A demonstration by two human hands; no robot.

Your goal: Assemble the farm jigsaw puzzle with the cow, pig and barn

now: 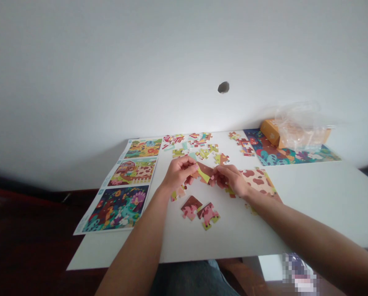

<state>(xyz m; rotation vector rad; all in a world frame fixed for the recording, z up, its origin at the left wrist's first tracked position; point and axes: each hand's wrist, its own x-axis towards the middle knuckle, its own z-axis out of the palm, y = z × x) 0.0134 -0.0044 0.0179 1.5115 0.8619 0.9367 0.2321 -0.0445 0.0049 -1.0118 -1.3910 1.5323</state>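
Over the middle of the white table, my left hand [179, 172] and my right hand [231, 178] hold brown and yellow-green jigsaw puzzle pieces [203, 172] between them, fingers pinched at either side. Whether these pieces are joined cannot be made out. Nearer to me lie two pieces with pink pig parts, one with a brown corner [190, 207] and one with green grass [208, 214]. Beside my right hand, partly under the forearm, is a joined section with brown cow spots [258, 181]. Loose pieces [204, 153] are scattered beyond both hands.
A sheet with three printed pictures [131, 170] lies along the table's left side. At the back right, an orange box [270, 131] and a clear plastic bag [304, 131] rest on a dark, colourful picture [264, 154]. A wall [184, 74] with a hole stands behind the table [320, 205].
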